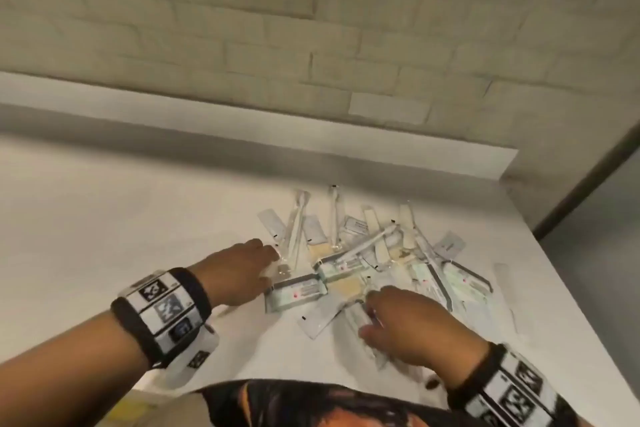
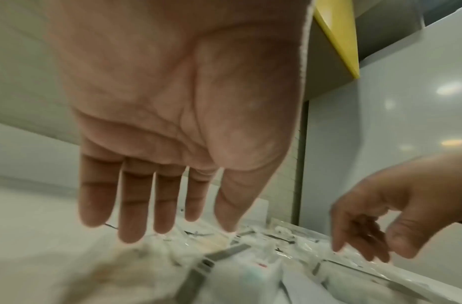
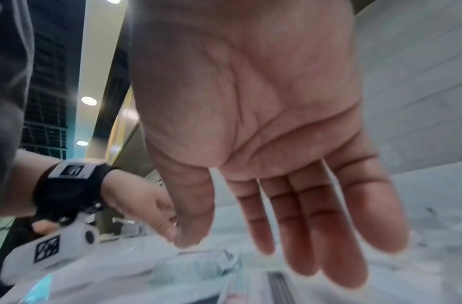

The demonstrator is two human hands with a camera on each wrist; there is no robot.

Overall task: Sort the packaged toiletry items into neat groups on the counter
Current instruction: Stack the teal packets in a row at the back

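Note:
A jumbled pile of clear-wrapped toiletry packets (image 1: 374, 260) lies on the white counter (image 1: 121, 218), right of centre. Long thin packets (image 1: 334, 215) stick out at the back, flat greenish packets (image 1: 298, 291) lie at the front. My left hand (image 1: 242, 270) hovers palm down over the pile's left edge, fingers straight and holding nothing (image 2: 159, 205). My right hand (image 1: 408, 326) reaches over the pile's near right side, fingers extended and empty (image 3: 315, 226). The packets under both palms are hidden in the head view.
A low white ledge (image 1: 242, 114) and a pale brick wall (image 1: 311, 28) run behind the counter. The counter's right edge (image 1: 571, 270) drops off beside a dark-framed panel (image 1: 588, 184). A few loose packets (image 1: 502, 270) lie right of the pile.

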